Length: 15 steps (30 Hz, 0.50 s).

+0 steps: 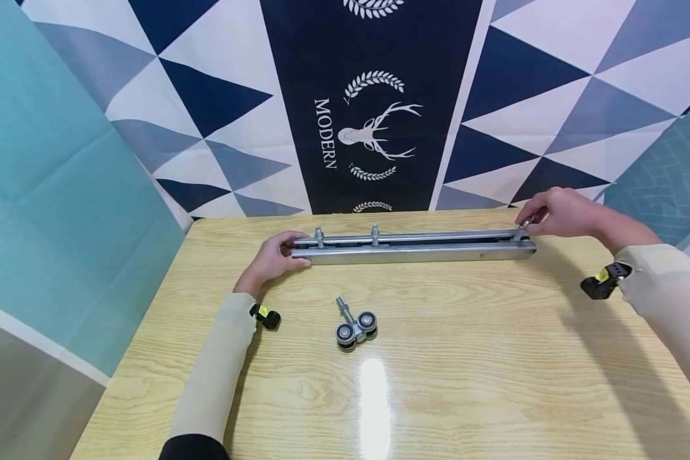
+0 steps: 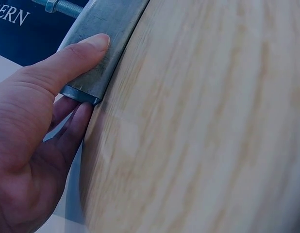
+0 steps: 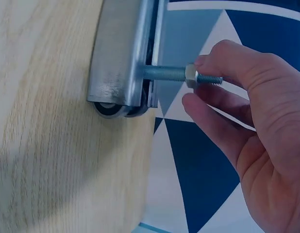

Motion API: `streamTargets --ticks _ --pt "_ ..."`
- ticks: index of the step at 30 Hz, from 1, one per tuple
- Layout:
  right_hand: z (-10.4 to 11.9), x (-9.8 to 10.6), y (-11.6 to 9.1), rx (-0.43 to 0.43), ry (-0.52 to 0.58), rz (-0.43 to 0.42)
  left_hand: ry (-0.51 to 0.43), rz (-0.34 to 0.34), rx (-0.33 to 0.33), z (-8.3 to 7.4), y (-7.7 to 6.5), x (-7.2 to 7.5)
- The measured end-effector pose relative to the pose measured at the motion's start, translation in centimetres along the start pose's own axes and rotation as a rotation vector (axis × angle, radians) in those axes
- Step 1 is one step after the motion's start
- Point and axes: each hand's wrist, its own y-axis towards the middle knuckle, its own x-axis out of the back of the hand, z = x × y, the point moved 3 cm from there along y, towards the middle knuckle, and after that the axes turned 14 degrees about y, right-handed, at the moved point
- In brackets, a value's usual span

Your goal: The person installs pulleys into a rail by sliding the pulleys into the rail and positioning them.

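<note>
A long metal track rail (image 1: 414, 255) lies across the back of the table, its slot facing up. My left hand (image 1: 271, 260) grips its left end, with the thumb (image 2: 87, 53) flat on the front face and fingers behind and under the end. At the right end my right hand (image 1: 572, 214) pinches the nut (image 3: 191, 75) on an upright threaded bolt (image 3: 164, 73). Below that bolt, roller wheels (image 3: 109, 109) poke slightly out of the rail's end. Two more bolts (image 1: 375, 235) rise from the slot toward the left; their rollers are mostly hidden inside.
A loose roller hanger (image 1: 356, 329) with a threaded bolt lies on the wooden table (image 1: 466, 358) in front of the rail. A patterned cloth wall (image 1: 374, 128) stands right behind the table's back edge. A light blue panel (image 1: 63, 179) rises along the left side.
</note>
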Motion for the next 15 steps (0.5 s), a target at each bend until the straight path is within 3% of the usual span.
streamTargets --ticks 15 --pt "-0.09 -0.56 0.33 -0.014 0.050 -0.053 0.017 -0.003 0.000 -0.12 -0.02 0.00"
